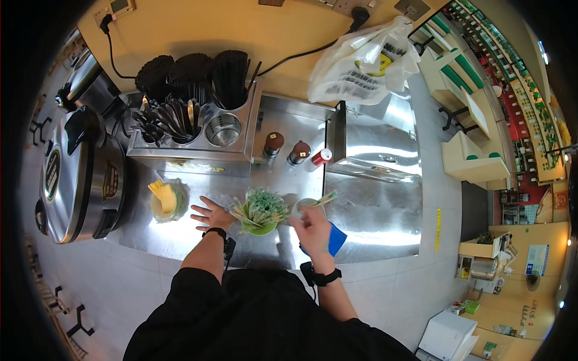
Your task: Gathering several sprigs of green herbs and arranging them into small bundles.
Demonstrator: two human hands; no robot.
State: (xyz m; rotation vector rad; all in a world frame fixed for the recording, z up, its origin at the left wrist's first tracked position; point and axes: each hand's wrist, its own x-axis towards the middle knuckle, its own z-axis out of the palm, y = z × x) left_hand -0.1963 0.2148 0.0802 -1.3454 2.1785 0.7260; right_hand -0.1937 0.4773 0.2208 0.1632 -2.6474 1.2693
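Note:
My left hand (214,215) is spread wide over the steel counter, with nothing in it. Just right of it stands a light green pot (259,229) holding several thin printed paper packets (246,216) around a small artificial plant (266,203). My right hand (312,231) has curled fingers at the near rim of a round translucent container (303,205). Whether it grips anything is unclear. More thin packets (325,199) lean out over that container's right rim. A blue cloth (337,239) shows partly from beneath my right hand.
Left of my hands sits a bagged bowl of yellow items (169,203). A cutlery rack (189,151) stands behind it, beside a large cooker (83,176). Two brown-topped bottles (299,153) and a red can (322,156) stand behind the pot. A white plastic bag (365,67) hangs at the wall.

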